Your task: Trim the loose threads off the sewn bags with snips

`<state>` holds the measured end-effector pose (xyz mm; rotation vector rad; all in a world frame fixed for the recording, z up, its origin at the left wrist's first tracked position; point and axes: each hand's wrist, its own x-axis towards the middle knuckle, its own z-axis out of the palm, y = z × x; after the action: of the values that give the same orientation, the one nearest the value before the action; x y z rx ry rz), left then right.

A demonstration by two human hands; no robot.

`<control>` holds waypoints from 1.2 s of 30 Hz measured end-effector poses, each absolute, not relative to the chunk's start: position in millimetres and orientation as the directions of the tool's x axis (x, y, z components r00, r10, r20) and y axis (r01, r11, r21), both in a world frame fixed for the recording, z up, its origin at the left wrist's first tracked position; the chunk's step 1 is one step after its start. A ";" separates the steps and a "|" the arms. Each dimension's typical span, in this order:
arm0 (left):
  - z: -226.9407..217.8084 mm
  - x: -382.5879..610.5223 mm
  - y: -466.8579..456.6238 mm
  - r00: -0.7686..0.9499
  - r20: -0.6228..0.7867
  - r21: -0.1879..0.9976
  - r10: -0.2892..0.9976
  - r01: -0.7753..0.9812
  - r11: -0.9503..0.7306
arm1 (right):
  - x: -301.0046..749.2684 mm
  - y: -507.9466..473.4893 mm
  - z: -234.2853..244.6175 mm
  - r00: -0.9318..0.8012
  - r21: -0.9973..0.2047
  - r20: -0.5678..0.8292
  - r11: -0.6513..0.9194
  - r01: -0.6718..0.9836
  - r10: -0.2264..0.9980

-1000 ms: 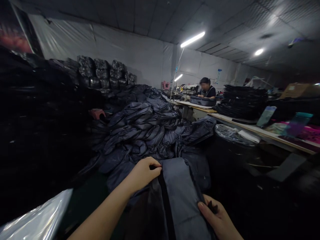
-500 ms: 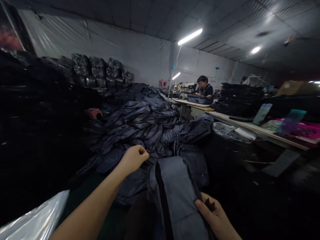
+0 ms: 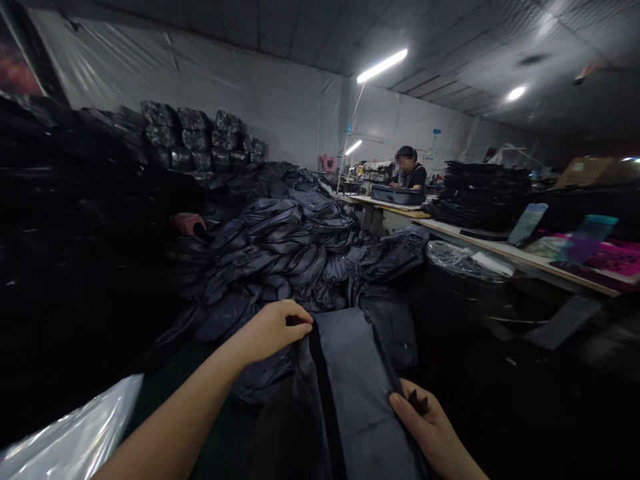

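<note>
Two bare hands on one long slate-blue padded panel (image 3: 350, 393) with a black centre strip, just in front of a heap of navy padded pieces (image 3: 285, 253). Left hand (image 3: 273, 331) closed, fingers curled over the panel's top corner and pinching the edge; right hand (image 3: 430, 427) lower down, thumb and fingers clamped on the panel's right edge beside a small black tab (image 3: 418, 402). Grips at two separate points, probably for keeping the cloth taut and flat, with the strip in full view rather than bunched. Behind the heap, bales in glossy black wrapping (image 3: 200, 137), stacked in rows, likely to hold them compactly against the wall. Right of the heap, a long surface (image 3: 520, 257) carrying a dark stack of flat pieces (image 3: 477, 197) and, further along, a dark case (image 3: 397, 194) in front of a seated co-worker (image 3: 407, 170). Between the heap and that surface, a clear plastic bag (image 3: 460, 261). Left of the heap, a pink stool (image 3: 187, 223), half buried among dark pieces. Low on the near side of the heap, at the bottom left of the view, a shiny plastic sheet (image 3: 70, 433).
</note>
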<state>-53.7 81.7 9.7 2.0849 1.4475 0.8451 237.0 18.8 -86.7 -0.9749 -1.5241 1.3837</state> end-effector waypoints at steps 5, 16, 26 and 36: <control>22.1 -42.5 84.9 0.331 0.112 0.544 0.937 0.769 -0.337 | 234.6 18.4 -88.0 -0.334 -0.998 0.069 0.066 -0.021 0.940; 18.7 -33.7 97.8 0.309 0.201 0.355 0.930 0.862 -0.363 | 237.2 19.7 -95.4 -0.308 -0.998 0.068 0.067 -0.012 0.949; -8.3 -98.9 134.0 -0.143 0.349 0.336 0.926 0.942 0.018 | 235.0 18.7 -96.9 -0.291 -0.999 0.043 0.032 -0.043 0.956; -41.5 -71.4 94.0 -0.023 0.026 0.701 0.999 0.713 -0.002 | 228.3 58.2 -97.1 0.052 -1.000 0.017 0.017 0.003 0.999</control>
<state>-71.4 94.0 -41.5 1.7646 1.7870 0.7580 228.3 58.2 -97.1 -1.2219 -1.1808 1.1575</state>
